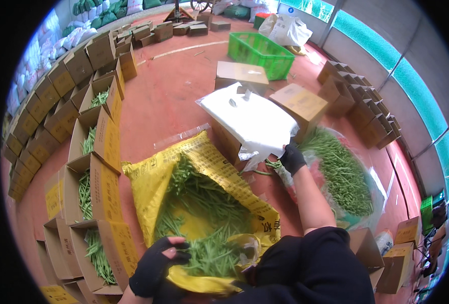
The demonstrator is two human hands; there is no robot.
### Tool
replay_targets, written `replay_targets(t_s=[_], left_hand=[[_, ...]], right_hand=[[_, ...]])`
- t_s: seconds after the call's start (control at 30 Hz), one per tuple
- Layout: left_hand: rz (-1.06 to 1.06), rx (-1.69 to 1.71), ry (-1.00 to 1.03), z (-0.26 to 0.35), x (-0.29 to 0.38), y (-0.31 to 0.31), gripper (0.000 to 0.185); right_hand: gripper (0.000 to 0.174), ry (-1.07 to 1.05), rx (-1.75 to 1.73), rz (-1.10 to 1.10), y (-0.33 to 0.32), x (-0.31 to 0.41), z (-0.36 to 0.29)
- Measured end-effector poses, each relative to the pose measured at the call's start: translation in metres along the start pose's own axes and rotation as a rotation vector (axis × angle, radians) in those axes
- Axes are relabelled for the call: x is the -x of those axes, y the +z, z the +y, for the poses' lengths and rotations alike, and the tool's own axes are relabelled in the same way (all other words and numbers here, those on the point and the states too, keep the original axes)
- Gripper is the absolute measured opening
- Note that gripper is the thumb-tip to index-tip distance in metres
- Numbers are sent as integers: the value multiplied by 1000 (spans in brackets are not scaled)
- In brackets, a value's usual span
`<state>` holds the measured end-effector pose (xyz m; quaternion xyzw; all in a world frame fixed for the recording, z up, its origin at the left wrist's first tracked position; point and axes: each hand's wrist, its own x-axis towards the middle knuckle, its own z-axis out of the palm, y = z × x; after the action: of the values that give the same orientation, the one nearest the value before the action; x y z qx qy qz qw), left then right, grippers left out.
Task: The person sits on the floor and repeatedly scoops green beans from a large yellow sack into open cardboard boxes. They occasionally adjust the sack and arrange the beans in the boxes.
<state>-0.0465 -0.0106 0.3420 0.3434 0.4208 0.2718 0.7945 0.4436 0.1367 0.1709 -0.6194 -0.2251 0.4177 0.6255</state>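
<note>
Before me lies an open yellow woven sack (159,159) with loose green beans (209,201) inside. My left hand (158,262), in a black fingerless glove, is over the sack's near left edge, its fingers apart and holding nothing that I can see. Farther right, my gloved right hand (293,159) grips the near corner of a stack of white plastic bags (251,117), which rests on a cardboard box (226,140). Right of that hand, a clear plastic sack (376,190) lies opened around a heap of green beans (342,174).
Open cartons (108,140), several with beans, line the left side; more cartons (338,95) stand at right. Behind the bags are closed boxes (300,100) and a green plastic crate (264,59). Stuffed white sacks (287,30) sit at the back. A person (439,239) is at far right.
</note>
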Motion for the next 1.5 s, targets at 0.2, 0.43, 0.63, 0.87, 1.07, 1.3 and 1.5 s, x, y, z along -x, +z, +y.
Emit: replay_targets(t_s=[0.2,0.43,0.63,0.87,1.07,1.3,1.5], left_hand=[[-53,-210,138,-18,-38,-1,26],[81,-1230,952,-50,-96,60,66],[-227,-1411,1286,-94,-106,191,87],[-556,-1483,1466,-146,-86,340,81],[-1135,-1611,1286,-211,-82,405,51],[-1484,-2290,700,-251,-76,429,42],[-1583,-2174,276,-267,-85,442,46]], right_hand=[[14,-254,503,6,-50,71,-55],[10,-661,513,204,-186,264,-127],[11,-779,865,430,-281,444,-142],[11,-406,329,698,-344,570,-110],[17,40,905,704,-377,602,-77],[30,479,1356,542,-367,581,-75],[70,34,1388,297,-348,518,-90]])
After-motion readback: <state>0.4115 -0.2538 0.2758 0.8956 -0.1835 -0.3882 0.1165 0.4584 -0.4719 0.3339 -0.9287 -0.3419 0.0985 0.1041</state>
